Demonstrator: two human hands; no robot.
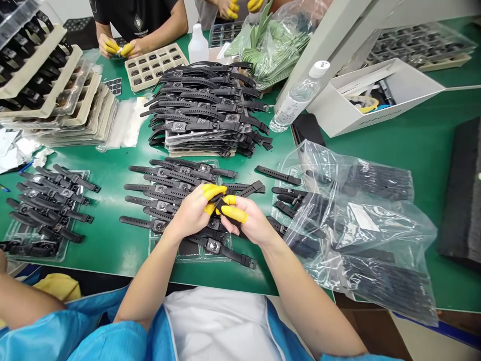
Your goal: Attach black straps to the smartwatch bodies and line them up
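Yellow finger covers are on both hands. My left hand (194, 209) pinches a small black watch piece between thumb and fingertips. Against it, my right hand (244, 215) grips a black strap piece (233, 212), its fingers closed round it. The fingers partly hide where the two pieces meet. Below and around the hands, black watches with straps (161, 206) lie in rows on a clear plastic tray (203, 256). Loose black straps (278, 175) lie to the right, beside a clear plastic bag (361, 215) holding more straps.
Behind the hands stands a tall stack of watches on trays (203, 108). More trays (75, 110) and watches (48, 200) are at the left. A water bottle (295, 103) and white box (353, 110) stand at the back right. A person's hands (120, 47) work across the table.
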